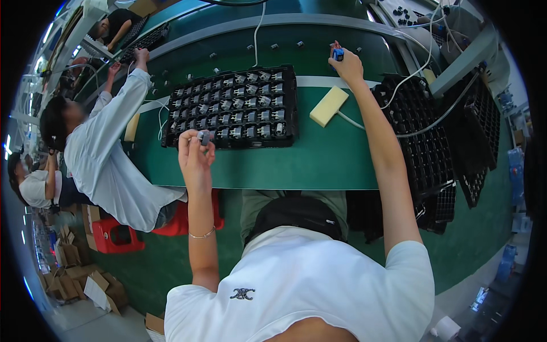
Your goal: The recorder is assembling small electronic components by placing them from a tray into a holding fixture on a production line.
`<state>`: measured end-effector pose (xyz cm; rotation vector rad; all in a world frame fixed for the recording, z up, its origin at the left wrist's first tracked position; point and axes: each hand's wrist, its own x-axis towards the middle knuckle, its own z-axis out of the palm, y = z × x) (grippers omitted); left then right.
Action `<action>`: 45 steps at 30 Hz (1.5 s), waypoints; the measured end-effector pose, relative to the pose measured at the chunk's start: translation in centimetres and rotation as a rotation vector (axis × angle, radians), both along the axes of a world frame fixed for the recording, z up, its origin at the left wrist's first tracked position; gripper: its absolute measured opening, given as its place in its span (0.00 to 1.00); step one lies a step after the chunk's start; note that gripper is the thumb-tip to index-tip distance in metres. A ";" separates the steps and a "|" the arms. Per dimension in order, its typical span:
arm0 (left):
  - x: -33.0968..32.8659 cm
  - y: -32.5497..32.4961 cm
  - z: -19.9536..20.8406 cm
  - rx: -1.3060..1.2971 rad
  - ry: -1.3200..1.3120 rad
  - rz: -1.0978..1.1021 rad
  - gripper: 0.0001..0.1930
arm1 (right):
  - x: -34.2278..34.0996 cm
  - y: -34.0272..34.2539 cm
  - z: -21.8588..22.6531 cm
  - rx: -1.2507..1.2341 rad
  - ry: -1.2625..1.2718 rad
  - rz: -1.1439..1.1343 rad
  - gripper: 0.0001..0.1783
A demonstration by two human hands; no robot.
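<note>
My left hand (196,157) is raised at the near left corner of a black tray (228,146). Pinched between its thumb and fingers is a small dark grey plug (203,137). Rows of similar dark plugs with metal pins (238,104) fill the tray's pockets. Far to the right, my right hand (348,65) reaches out over the dark green belt at the back. Its fingers close around a small blue object (338,55), partly covered, whose kind I cannot make out.
A pale yellow block (329,106) lies right of the tray on the green tabletop (256,168). Black trays (419,142) are stacked at the right, with a pale cable across them. Small parts (274,46) sit spaced along the belt. A co-worker in a pale shirt (108,148) reaches forward at left.
</note>
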<state>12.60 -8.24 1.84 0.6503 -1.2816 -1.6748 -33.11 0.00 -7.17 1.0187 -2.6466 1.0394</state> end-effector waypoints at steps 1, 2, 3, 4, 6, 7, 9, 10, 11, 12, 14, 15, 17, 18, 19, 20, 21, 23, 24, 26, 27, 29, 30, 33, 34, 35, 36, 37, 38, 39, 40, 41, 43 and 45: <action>-0.6 0.4 0.2 0.003 0.001 0.000 0.07 | 0.2 0.1 0.6 -0.024 0.013 0.010 0.25; -1.2 0.7 0.3 -0.002 0.049 -0.099 0.08 | 0.6 0.5 0.9 -0.020 0.013 0.007 0.25; -1.7 0.9 0.2 -0.008 0.099 -0.190 0.09 | 1.8 0.7 1.7 -0.150 0.003 0.053 0.25; -2.8 1.4 -0.1 -0.030 0.105 -0.176 0.12 | 3.0 1.2 2.8 -0.279 -0.007 0.096 0.24; -4.5 2.5 -0.2 -0.088 0.020 -0.206 0.16 | 6.7 2.8 5.7 -0.345 -0.295 0.261 0.22; -5.4 3.2 0.3 -0.087 0.009 -0.268 0.17 | 9.0 3.7 7.1 -0.406 -0.583 0.414 0.20; -6.8 4.4 0.7 0.033 0.020 -0.451 0.17 | 14.5 5.9 9.9 -0.486 -0.753 0.469 0.19; -7.6 5.6 1.6 0.012 -0.130 -0.443 0.16 | 16.4 7.2 10.6 -0.576 -0.912 0.498 0.18; -8.1 5.9 1.7 -0.049 -0.116 -0.516 0.16 | 17.6 8.3 10.5 -0.573 -0.920 0.500 0.18; -9.0 6.5 1.6 -0.119 -0.105 -0.483 0.15 | 18.4 9.2 10.4 -0.557 -0.944 0.515 0.18; -9.6 7.0 1.5 -0.184 -0.095 -0.433 0.14 | 20.2 10.1 11.0 -0.507 -0.949 0.559 0.18; -10.2 7.3 1.3 -0.209 -0.072 -0.422 0.12 | 20.8 10.6 10.9 -0.508 -0.950 0.551 0.18; -10.5 7.7 1.2 -0.233 -0.046 -0.413 0.11 | 21.6 11.0 10.8 -0.623 -0.972 0.519 0.19; -10.4 7.8 1.2 -0.256 -0.053 -0.421 0.11 | 21.5 11.3 10.7 -0.607 -0.986 0.551 0.20; -10.4 7.9 1.1 -0.280 -0.059 -0.429 0.11 | 21.3 11.5 10.2 -0.607 -0.986 0.548 0.20; -10.3 8.0 1.1 -0.279 -0.059 -0.430 0.11 | 21.3 11.5 9.5 -0.622 -1.033 0.556 0.20; -10.2 8.1 1.1 -0.257 -0.058 -0.443 0.11 | 21.3 11.6 9.2 -0.634 -1.082 0.567 0.20; -10.1 8.2 0.9 -0.233 -0.058 -0.452 0.11 | 21.3 11.7 9.0 -0.640 -1.114 0.593 0.21; -10.0 8.1 0.7 -0.195 -0.026 -0.465 0.11 | 21.3 11.7 9.0 -0.645 -1.148 0.623 0.22; -9.9 7.9 0.2 -0.158 0.005 -0.466 0.12 | 21.3 11.7 9.0 -0.607 -1.172 0.634 0.22; -9.8 7.7 -0.2 -0.185 -0.004 -0.483 0.12 | 21.4 11.7 9.1 -0.571 -1.191 0.635 0.23; -9.4 7.7 -0.5 -0.214 -0.017 -0.481 0.12 | 21.9 11.5 9.1 -0.601 -1.234 0.657 0.24; -9.2 7.8 -0.5 -0.231 -0.031 -0.472 0.12 | 22.2 11.3 9.1 -0.636 -1.272 0.669 0.24; -8.8 7.5 -0.6 -0.304 -0.113 -0.416 0.13 | 21.8 11.9 8.6 -0.571 -1.273 0.740 0.25; -8.5 7.3 -0.5 -0.371 -0.181 -0.426 0.15 | 21.5 12.0 8.5 -0.547 -1.300 0.781 0.26; -8.0 7.0 -0.3 -0.435 -0.250 -0.435 0.18 | 21.2 11.9 8.1 -0.535 -1.308 0.805 0.26; -7.3 6.3 0.0 -0.526 -0.337 -0.334 0.19 | 20.6 11.9 7.5 -0.462 -1.163 0.667 0.25; -6.0 5.4 0.4 -0.615 -0.424 -0.232 0.20 | 20.0 12.0 7.0 -0.391 -1.014 0.529 0.25; -4.7 3.5 0.0 -0.754 -0.466 -0.036 0.18 | 19.0 11.8 6.8 -0.350 -0.847 0.468 0.23; -3.4 1.1 -0.3 -0.851 -0.504 0.154 0.13 | 17.9 11.7 6.5 -0.349 -0.846 0.476 0.23; -1.7 -1.2 -0.4 -0.889 -0.601 0.282 0.09 | 16.8 11.7 5.7 -0.295 -0.592 0.399 0.23; 0.3 -3.8 -0.3 -0.973 -0.698 0.404 0.07 | 16.2 11.7 4.9 -0.239 -0.339 0.324 0.23; 3.5 -8.2 -0.6 -1.045 -0.972 0.623 0.10 | 16.0 11.6 3.8 -0.207 -0.224 0.244 0.25; 5.1 -10.5 -0.8 -1.042 -1.174 0.625 0.13 | 16.2 11.7 3.6 -0.023 -0.051 0.138 0.26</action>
